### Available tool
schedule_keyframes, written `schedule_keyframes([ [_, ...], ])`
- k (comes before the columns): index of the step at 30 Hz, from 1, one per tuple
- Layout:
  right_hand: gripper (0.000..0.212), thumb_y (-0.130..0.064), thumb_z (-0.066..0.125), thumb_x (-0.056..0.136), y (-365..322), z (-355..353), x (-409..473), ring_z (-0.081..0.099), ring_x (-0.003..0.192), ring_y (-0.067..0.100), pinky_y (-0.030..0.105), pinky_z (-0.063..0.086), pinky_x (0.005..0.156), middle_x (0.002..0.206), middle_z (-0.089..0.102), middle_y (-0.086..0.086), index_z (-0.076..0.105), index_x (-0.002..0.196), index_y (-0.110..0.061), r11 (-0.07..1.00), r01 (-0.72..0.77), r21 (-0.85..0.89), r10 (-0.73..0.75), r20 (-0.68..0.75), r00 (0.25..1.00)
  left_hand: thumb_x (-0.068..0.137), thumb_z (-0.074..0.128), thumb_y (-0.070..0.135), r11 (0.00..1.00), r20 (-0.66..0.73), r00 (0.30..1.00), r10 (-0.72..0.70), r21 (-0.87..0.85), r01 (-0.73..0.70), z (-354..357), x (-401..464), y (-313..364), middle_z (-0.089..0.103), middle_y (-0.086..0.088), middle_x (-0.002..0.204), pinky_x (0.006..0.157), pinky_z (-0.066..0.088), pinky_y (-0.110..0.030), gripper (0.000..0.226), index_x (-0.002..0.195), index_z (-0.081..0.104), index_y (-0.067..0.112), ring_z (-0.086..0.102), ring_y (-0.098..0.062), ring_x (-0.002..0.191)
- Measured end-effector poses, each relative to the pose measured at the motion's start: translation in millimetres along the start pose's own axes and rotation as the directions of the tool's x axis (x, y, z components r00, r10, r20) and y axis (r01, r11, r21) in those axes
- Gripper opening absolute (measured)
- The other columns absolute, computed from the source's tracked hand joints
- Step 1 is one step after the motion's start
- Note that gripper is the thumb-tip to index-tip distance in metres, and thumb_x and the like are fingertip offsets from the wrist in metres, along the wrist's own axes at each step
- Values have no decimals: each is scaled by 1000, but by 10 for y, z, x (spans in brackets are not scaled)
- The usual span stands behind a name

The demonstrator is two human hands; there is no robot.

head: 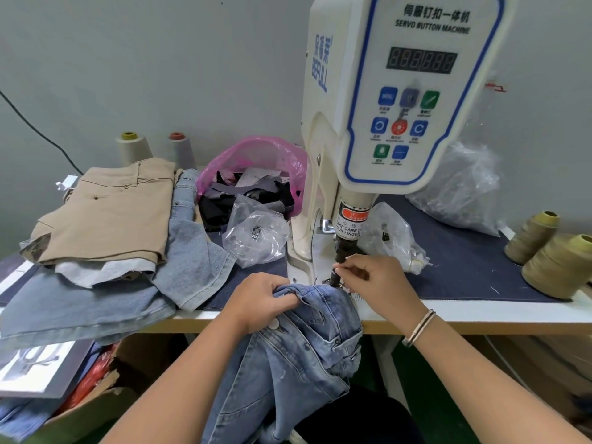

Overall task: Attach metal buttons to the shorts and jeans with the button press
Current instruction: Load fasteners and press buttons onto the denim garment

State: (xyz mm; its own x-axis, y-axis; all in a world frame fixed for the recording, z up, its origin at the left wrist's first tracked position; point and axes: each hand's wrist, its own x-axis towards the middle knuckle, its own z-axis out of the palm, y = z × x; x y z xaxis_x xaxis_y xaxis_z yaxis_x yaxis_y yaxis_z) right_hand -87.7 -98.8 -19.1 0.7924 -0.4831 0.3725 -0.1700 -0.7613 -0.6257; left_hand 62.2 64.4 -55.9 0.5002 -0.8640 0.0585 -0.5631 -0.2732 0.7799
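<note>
Currently the left hand (262, 299) grips the jeans (307, 334) waistband at the worktop (480, 315) edge; right-hand fingers (347, 270) pinch a small part (presumably a button) at the press (341, 254) punch, directly above the waistband.

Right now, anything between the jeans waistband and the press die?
Only the right hand: its fingers pinch at the press plunger, directly over the jeans waistband. The left hand grips the denim to the side, clear of the plunger.
</note>
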Motion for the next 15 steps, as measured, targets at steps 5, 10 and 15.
schedule_keyframes([
  [5, 12, -12, 71, 83, 36, 26, -44, 63, 68, 6, 16, 50, 67, 69, 68, -9, 77, 94, -14, 998, 64, 5, -63, -55, 996, 69, 59, 44, 1000, -1, 1000, -8, -6, 8, -6, 11, -15, 35, 8, 47, 54, 30, -31, 32, 51, 43, 24, 33, -13, 49],
  [10, 20, -13, 67, 87, 35, 23, -157, 58, 60, 12, 31, 53, 60, 69, 65, -3, 74, 105, -16, 978, 149, -143, -160, -75, 984, 69, 59, 46, 1000, 6, 1000, 5, -15, -5, -2, -3, -1, 33, 8, 47, 55, 25, -30, 32, 49, 43, 27, 28, -8, 49],
  [15, 17, -21, 63, 86, -22, 78, -549, 61, 81, 3, 10, 49, 67, 88, 65, -11, 63, 96, -34, 988, -4, 153, 25, -134, 991, 77, 63, 30, 971, 87, 994, 62, -237, -40, -26, -78, 87, 37, 11, 53, 56, 27, -27, 28, 52, 50, 25, 30, -7, 53],
])
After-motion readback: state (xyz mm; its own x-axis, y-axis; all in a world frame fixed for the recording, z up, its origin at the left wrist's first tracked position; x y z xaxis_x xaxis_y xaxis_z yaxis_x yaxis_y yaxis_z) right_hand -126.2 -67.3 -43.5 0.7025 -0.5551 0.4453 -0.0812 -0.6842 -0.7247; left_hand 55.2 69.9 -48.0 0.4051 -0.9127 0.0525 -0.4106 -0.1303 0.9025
